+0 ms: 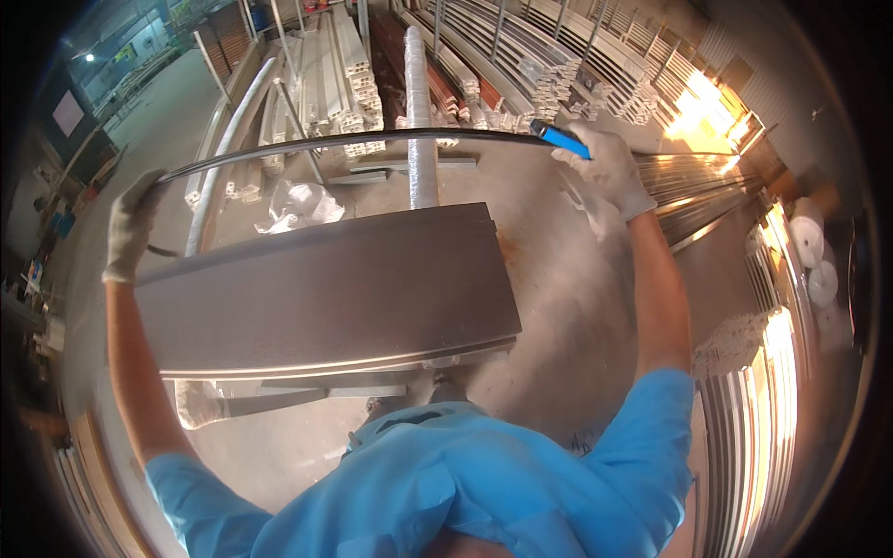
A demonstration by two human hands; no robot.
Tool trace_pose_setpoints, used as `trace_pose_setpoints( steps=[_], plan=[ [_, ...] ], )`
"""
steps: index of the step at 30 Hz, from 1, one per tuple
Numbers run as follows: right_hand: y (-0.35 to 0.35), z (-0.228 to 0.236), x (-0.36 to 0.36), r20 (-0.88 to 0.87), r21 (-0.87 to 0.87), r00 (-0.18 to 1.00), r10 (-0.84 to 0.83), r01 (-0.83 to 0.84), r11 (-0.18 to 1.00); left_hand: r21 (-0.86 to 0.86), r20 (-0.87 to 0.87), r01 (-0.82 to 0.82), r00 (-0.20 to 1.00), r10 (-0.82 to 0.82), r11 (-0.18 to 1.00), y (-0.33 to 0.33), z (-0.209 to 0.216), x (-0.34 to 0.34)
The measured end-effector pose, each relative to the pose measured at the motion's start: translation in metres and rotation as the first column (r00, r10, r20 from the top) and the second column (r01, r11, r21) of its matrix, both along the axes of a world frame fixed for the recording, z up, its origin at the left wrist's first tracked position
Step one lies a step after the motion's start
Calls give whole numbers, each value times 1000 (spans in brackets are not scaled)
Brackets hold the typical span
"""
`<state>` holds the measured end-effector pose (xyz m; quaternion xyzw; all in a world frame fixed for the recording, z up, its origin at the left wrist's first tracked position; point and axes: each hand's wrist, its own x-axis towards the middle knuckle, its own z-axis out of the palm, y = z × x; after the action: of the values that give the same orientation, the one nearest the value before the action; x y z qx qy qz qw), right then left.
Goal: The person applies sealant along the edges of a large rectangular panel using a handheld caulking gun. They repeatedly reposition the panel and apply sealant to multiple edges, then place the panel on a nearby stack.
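A long, thin dark strip [372,137] stretches in a shallow arc between my two raised, gloved hands. My left hand [130,228] is closed around its left part, and a short tail hangs below the fingers. In my closed right hand [606,172] is a blue cutter knife [566,141] with a dark end. The strip reaches this hand beside the knife; whether the fingers also pinch it is hard to see. Below the strip lies a stack of long dark brown panels [335,288], raised off the floor.
A plastic-wrapped post or roll [420,112] stands behind the panels, with crumpled white wrapping [302,205] on the floor. Stacked long profiles [339,74] fill the back. Shiny metal lengths [693,186] lie to the right, and white rolls [807,237] sit at the far right.
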<state>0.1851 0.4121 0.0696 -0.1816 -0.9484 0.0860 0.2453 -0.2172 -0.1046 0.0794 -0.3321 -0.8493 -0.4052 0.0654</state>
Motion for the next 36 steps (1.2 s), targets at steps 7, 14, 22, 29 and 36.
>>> trace_pose_setpoints(
  steps=[7, 14, 22, 29, 36],
  plan=[
    [-14, -8, -12, 44, -280, 995, 90, -74, 957, -22, -170, -84, 982, 79, 996, -52, -21, -100],
    [-18, -35, -48, 90, -371, 982, 168, -124, 920, -354, 256, 356, 926, -277, 865, 40, -71, -25],
    [-26, -67, -86, -31, 34, 950, 310, -309, 951, -186, 436, 630, 741, -511, 754, 238, -84, 100],
    [-15, -64, -78, -161, 384, 931, 328, -247, 890, -571, -476, 62, 787, -392, 818, 281, -67, 133],
    [-24, -70, -66, -156, 439, 937, 312, -217, 872, -64, 118, 686, 726, -677, 725, 294, -53, 154]
  ],
)
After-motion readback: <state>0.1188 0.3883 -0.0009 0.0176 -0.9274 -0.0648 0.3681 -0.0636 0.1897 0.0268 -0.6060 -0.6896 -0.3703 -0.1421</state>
